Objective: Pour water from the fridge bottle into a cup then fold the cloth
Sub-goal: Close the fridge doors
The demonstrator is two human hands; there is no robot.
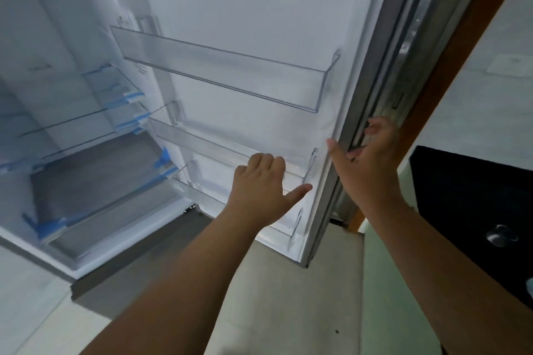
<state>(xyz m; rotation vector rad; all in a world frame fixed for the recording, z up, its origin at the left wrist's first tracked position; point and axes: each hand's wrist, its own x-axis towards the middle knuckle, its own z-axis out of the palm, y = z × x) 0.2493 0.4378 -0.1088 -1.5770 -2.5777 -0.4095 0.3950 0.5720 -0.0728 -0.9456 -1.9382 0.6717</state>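
The fridge stands open, and its door [259, 23] swings out to the right with three clear door shelves. No bottle shows on the door or inside. My left hand [261, 187] hovers in front of the middle door shelf [202, 144], fingers curled and thumb stuck out, with nothing visible in it. My right hand [370, 164] holds the door's outer edge, with the thumb on the inner side and the fingers wrapped round the metal side. On the black surface [461, 187] at the right sits a small clear glassy object [501, 235], perhaps a cup. No cloth is in view.
Glass fridge shelves [86, 124] with blue tape on their corners fill the left. A lower drawer [95, 228] sits below them. A brown door frame [450, 60] runs behind the fridge door. Pale floor tiles [288, 297] lie underfoot.
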